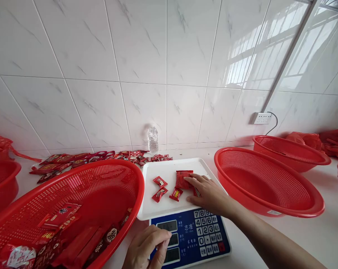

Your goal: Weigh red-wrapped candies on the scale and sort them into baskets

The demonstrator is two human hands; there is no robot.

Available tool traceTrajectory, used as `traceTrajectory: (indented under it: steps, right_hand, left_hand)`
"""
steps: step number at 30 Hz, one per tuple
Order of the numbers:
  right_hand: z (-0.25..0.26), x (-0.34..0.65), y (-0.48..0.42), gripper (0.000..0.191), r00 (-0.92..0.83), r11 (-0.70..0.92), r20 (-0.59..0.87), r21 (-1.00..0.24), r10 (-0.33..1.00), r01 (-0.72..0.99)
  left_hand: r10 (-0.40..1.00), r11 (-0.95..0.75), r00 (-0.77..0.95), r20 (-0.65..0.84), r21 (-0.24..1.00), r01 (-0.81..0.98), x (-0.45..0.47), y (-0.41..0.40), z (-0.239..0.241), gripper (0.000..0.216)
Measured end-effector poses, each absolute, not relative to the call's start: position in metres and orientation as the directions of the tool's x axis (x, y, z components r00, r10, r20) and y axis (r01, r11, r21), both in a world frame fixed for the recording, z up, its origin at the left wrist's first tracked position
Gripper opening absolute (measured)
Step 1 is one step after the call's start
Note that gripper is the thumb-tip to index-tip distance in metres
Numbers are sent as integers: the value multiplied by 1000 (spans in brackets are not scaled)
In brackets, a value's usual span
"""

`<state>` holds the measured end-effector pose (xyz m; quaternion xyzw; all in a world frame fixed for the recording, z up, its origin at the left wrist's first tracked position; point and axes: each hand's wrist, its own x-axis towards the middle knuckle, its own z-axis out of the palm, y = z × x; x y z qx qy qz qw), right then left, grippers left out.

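Observation:
My right hand lies over the right part of a white weighing tray, fingers stretched out, fingertips on a flat red packet. Under the palm, part of another small wrapper shows. To the left on the tray are small red wrapped sweets, among them one with yellow print and two with a white pattern, the upper sweet and the lower sweet. My left hand is curled closed in front of the blue scale panel, by its displays, with nothing visible in its fingers.
A large red basket with red packets stands left; another red basket stands right, a further basket behind it. Red packets and a clear bottle line the tiled wall. A socket strip hangs at right.

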<state>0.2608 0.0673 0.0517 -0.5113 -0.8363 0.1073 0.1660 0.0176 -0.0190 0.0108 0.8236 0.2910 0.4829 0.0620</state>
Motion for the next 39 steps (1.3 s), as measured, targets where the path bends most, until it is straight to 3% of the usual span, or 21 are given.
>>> traceTrajectory:
  steps: [8, 17, 22, 28, 30, 34, 39]
  right_hand:
    - [43, 262, 77, 41, -386, 555, 411, -469, 825, 686]
    - [53, 290, 74, 28, -212, 451, 438, -567, 873, 689]
    - [57, 320, 77, 26, -84, 337, 491, -454, 867, 825]
    - [44, 382, 91, 57, 124, -20, 440, -232, 889, 972]
    - [37, 388, 93, 61, 143, -62, 440, -194, 886, 979]
    - [30, 360, 86, 60, -47, 176, 401, -290, 915, 941]
    - [35, 296, 78, 67, -450, 461, 135, -430, 883, 776]
  left_hand:
    - [574, -800, 366, 732, 408, 439, 18, -20, 6, 20]
    - [585, -789, 364, 724, 405, 463, 19, -20, 7, 19]
    - [600, -776, 351, 718, 417, 473, 21, -21, 8, 19]
    - [604, -781, 364, 709, 436, 447, 20, -23, 8, 21]
    - [609, -779, 367, 704, 442, 445, 21, -23, 7, 21]
    - [624, -766, 364, 692, 449, 459, 21, -24, 7, 20]
    - [629, -760, 354, 692, 449, 471, 21, -24, 8, 21]
